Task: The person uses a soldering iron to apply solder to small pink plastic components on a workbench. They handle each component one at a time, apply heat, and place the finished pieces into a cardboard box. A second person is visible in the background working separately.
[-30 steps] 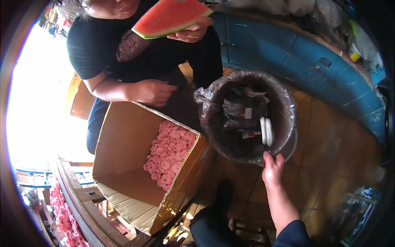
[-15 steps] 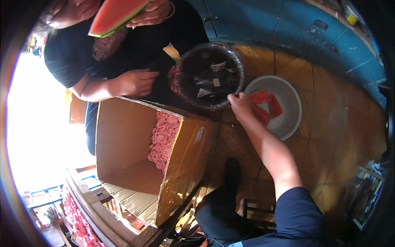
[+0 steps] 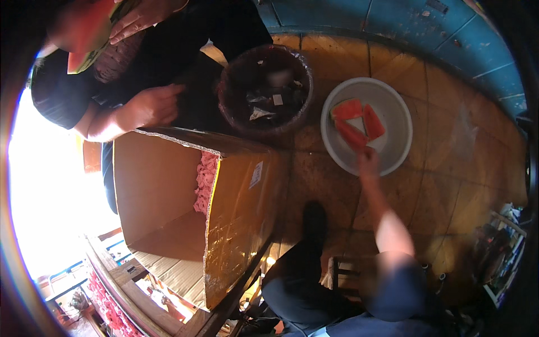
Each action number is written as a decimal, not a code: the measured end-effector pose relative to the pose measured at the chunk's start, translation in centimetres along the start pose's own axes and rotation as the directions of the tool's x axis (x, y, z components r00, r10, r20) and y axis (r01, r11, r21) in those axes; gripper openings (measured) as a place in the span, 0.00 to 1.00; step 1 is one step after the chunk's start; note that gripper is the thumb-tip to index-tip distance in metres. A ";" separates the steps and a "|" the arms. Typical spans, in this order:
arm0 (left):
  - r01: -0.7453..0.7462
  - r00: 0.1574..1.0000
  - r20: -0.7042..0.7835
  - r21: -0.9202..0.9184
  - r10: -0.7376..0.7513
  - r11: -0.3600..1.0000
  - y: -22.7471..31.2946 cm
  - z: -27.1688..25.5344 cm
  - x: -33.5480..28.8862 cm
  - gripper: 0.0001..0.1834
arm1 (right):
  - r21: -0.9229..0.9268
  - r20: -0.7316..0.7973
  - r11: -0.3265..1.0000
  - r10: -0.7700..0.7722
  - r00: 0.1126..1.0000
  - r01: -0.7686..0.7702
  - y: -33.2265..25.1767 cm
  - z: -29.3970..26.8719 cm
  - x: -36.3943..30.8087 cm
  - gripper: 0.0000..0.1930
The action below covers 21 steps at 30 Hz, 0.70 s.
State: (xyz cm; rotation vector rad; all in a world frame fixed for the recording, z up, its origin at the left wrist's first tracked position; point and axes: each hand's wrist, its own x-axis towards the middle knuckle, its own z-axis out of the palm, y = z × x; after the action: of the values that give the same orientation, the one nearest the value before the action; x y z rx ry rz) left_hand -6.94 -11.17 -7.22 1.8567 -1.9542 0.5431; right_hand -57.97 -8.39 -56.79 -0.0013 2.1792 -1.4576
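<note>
My right hand point(image 3: 368, 162) reaches over the near rim of a pale grey basin point(image 3: 405, 126) on the floor. Its fingers, smeared by motion, are at the near end of a watermelon slice point(image 3: 351, 135); whether they grip it I cannot tell. Two more watermelon pieces lie in the basin, one at the back point(image 3: 346, 109) and one on the right point(image 3: 373, 122). Left of the basin stands a round bin point(image 3: 224, 106) with a dark plastic liner and scraps inside. My left hand is out of view.
At the upper left a person in black point(image 3: 185, 56) holds a large watermelon wedge point(image 3: 84, 59). An open cardboard box point(image 3: 241, 208) with pink material point(image 3: 206, 182) inside stands left of my leg point(image 3: 303, 281). Blue cabinets point(image 3: 325, 17) line the back; a rack point(image 3: 499, 253) is at the right.
My right hand has left the bin's rim and moved right and down to the slices in the basin. The whole view has shifted slightly. The other person's wedge is nearer the upper left.
</note>
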 end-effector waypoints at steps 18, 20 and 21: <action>0.017 1.000 0.003 0.055 -0.017 0.998 -1.1 -2.0 -0.3 0.20 | 0.552 0.292 0.514 0.619 0.729 -0.657 0.6 -0.3 8.6 0.32; 0.020 1.000 0.009 0.048 -0.020 0.999 -1.4 -1.8 -0.2 0.20 | 0.560 0.316 0.518 0.588 0.745 -0.647 0.8 -0.6 8.9 0.33; 0.017 1.000 0.012 0.049 -0.018 0.999 -1.4 -1.7 -0.1 0.20 | 0.625 0.354 0.439 0.577 0.736 -0.645 1.2 -0.6 9.1 0.33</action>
State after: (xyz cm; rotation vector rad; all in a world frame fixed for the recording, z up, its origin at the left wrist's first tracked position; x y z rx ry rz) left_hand -5.48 -10.27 -5.79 1.9098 -1.9476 0.5803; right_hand -65.82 -9.88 -61.44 0.9050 1.1409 -1.6684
